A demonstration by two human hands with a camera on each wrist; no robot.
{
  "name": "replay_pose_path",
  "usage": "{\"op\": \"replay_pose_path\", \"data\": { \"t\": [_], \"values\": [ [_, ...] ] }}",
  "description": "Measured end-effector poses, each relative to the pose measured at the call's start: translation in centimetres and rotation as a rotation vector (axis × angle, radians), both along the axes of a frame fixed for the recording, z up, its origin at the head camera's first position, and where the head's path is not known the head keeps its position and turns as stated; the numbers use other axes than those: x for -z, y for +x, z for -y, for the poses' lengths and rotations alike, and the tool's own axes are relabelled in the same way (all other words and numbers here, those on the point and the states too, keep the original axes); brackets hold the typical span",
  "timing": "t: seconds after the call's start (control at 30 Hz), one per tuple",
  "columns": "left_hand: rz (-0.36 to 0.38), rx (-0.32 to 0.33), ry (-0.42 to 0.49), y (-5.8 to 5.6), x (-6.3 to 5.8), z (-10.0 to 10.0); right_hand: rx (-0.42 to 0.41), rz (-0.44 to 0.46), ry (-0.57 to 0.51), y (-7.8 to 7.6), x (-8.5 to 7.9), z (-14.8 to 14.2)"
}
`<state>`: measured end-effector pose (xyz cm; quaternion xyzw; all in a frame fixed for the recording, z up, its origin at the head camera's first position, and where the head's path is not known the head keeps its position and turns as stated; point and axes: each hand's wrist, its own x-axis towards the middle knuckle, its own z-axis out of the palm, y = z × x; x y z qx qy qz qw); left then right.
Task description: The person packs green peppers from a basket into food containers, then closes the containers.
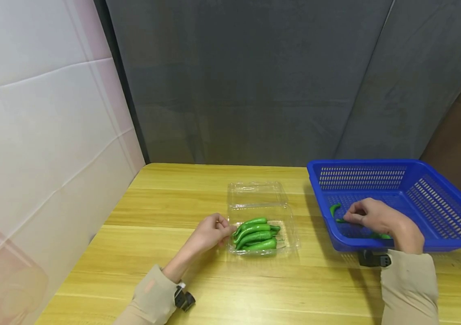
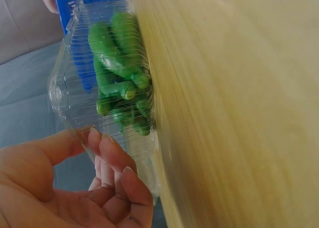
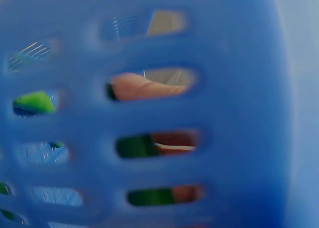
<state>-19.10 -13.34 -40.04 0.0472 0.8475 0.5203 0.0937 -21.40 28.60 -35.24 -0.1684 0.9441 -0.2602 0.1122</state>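
A clear plastic clamshell box (image 1: pixel 293 225) lies with its lid (image 1: pixel 256 194) folded back on the table. Several green chili peppers (image 1: pixel 254 234) lie side by side in its base. My left hand (image 1: pixel 212 232) pinches the box's left rim between thumb and fingers, seen closely in the left wrist view. Inside the blue basket (image 1: pixel 321 198), my right hand (image 1: pixel 380 220) holds a green chili pepper (image 1: pixel 340 220) by the fingertips. Through the basket's slots, the right wrist view shows parts of that pepper (image 3: pixel 137 146) and of my fingers; the rest is hidden.
Beside the right hand, another pepper (image 1: pixel 334 208) leans near the basket's left wall. More green (image 1: pixel 381 235) shows under the right wrist. The wooden table (image 1: pixel 165 198) ends at a grey curtain (image 1: pixel 230 90); a pale cloth wall (image 1: pixel 47 135) stands at left.
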Motion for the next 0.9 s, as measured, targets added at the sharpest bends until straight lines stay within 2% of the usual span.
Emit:
{"op": "replay_pose_path", "data": {
  "t": [0.53, 0.9],
  "values": [
    [-0.007, 0.005, 0.000, 0.03, 0.02, 0.03, 0.040, -0.100, -0.016, -0.01, -0.39, 0.33],
    [-0.008, 0.008, 0.018, 0.05, 0.10, 0.09, 0.059, -0.241, -0.030, 0.05, -0.90, 0.92]
  ]
}}
